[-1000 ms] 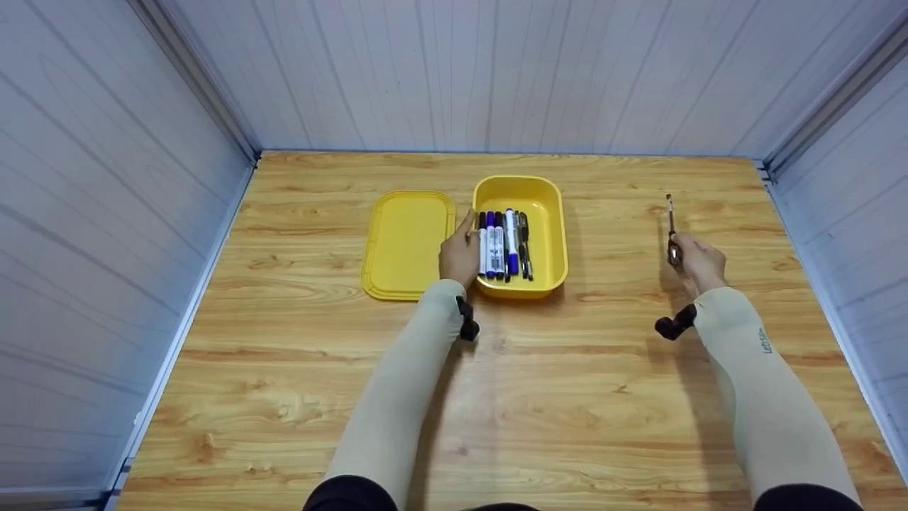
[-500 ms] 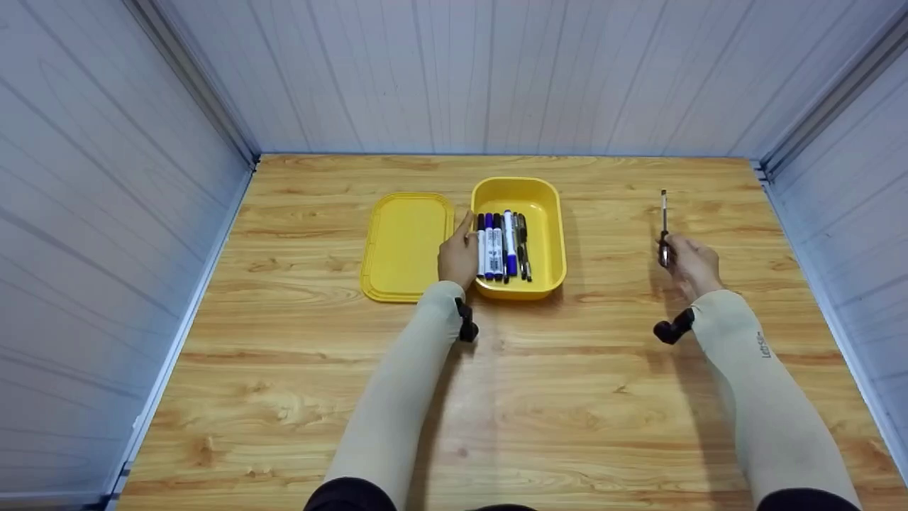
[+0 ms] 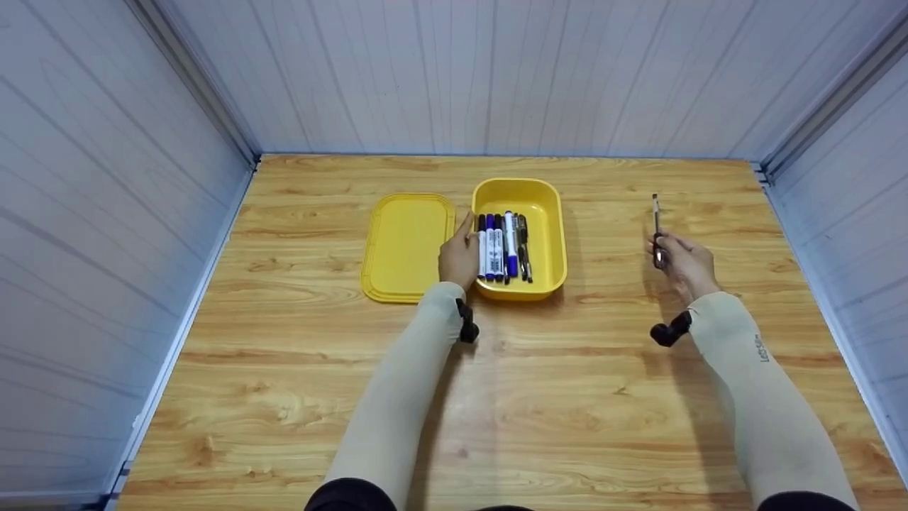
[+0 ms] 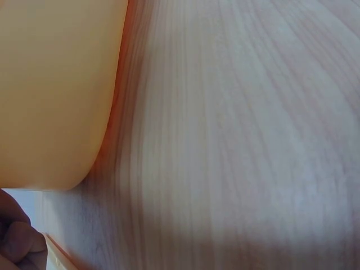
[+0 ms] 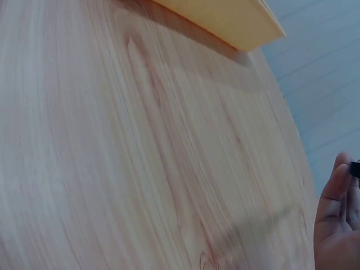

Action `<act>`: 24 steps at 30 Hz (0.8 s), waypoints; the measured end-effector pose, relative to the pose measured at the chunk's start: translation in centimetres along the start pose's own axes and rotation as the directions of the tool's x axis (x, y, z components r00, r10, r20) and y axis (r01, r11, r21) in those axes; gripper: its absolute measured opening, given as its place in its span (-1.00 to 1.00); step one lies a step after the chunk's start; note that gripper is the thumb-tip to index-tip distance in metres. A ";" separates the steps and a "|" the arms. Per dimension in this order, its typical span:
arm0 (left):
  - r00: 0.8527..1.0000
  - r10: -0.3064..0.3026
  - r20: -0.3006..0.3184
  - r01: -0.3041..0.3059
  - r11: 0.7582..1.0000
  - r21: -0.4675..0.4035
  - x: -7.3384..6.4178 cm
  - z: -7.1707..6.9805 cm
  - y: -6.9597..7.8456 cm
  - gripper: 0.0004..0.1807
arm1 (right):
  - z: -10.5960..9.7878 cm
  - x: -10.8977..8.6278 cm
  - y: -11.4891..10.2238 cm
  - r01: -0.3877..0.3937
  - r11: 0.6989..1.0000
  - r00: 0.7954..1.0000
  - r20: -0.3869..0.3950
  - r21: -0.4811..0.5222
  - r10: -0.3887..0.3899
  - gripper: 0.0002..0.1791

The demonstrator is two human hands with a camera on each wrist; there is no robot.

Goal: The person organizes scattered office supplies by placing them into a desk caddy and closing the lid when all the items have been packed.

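Observation:
My left hand (image 3: 459, 261) is at the left wall of a yellow plastic box (image 3: 550, 284), gripping it at the rim. In the left wrist view, curled fingers (image 4: 22, 242) show beside the box's wall (image 4: 50, 101). Several whiteboard markers (image 3: 490, 247) with black or blue caps lie side by side in the box, along with a few slim black pens (image 3: 523, 248). Off to the right, above the table, my right hand (image 3: 691, 266) pinches a pen (image 3: 657, 227) with a clear barrel and dark grip, its far end pointing away. In the right wrist view only the pen's dark tip shows.
A yellow lid (image 3: 408, 245) lies flat on the wooden table (image 3: 567, 397), just left of the box and partly behind the left hand. Pale panel walls (image 3: 454, 78) close in the table at the back and both sides.
My right hand has shifted slightly left with the pen, toward the box. The left hand, box and lid have stayed in place.

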State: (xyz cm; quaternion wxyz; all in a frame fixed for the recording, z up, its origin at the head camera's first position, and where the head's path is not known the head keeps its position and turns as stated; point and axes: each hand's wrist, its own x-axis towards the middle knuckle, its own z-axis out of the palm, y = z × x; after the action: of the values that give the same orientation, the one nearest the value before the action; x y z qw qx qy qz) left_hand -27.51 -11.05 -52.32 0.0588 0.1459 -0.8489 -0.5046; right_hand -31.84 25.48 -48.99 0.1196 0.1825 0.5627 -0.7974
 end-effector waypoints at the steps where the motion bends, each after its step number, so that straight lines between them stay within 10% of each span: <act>1: 1.000 -0.001 0.001 0.001 1.000 0.000 0.0 0.0 0.0 -0.52 | 0.2 -0.1 0.0 0.000 1.000 1.000 0.007 0.019 0.000 -0.47; 24: 1.000 0.002 0.016 -0.002 1.000 -0.006 -0.1 -0.1 0.1 -0.51 | 3.6 -2.2 0.2 -0.055 0.990 0.997 0.068 0.129 0.046 -0.57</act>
State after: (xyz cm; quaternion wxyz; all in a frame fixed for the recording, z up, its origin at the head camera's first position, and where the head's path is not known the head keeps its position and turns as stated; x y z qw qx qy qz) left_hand -27.44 -11.12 -52.16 0.0531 0.1410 -0.8480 -0.5081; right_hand -30.33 21.98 -47.11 0.1457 0.1781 0.5003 -0.8347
